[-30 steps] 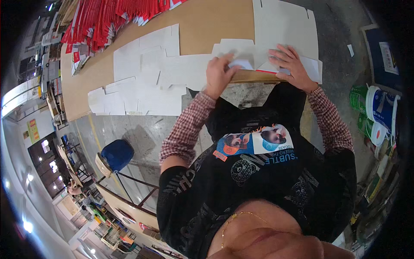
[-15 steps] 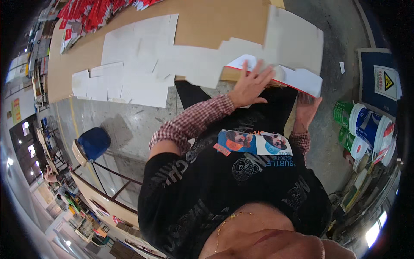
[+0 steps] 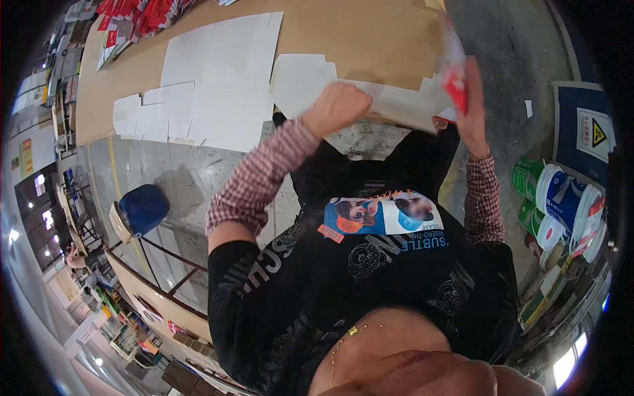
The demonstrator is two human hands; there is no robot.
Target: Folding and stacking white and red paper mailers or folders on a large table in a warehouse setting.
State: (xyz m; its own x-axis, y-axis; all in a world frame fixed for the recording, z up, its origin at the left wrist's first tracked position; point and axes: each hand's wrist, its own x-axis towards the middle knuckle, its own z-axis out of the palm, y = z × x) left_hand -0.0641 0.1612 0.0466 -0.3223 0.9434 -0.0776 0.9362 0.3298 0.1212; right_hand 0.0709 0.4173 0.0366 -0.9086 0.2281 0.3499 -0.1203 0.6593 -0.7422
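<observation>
My left hand [image 3: 338, 107] is closed, its fingers curled down over a flat white die-cut cardboard sheet [image 3: 300, 76]. Whatever it may grip is hidden beneath it. A red-and-white cardboard piece [image 3: 454, 79], smeared by motion, stands tilted up at the table's right end. My right hand [image 3: 471, 112] holds it from the right side, fingers pointing away from me. Below that piece, another white cardboard strip [image 3: 403, 105] lies along the near table edge.
More white cut cardboard sheets [image 3: 221, 72] lie on the brown cardboard-covered table [image 3: 370, 33]. A heap of red-and-white pieces [image 3: 148, 16] is at the far left. A blue bin [image 3: 144, 210] stands on the floor to the left, and several buckets [image 3: 561, 198] stand to the right.
The red-and-white piece has gone from lying nearly flat to standing tilted at the right, with my right hand farther forward. My left hand has moved left and its fingers have curled closed.
</observation>
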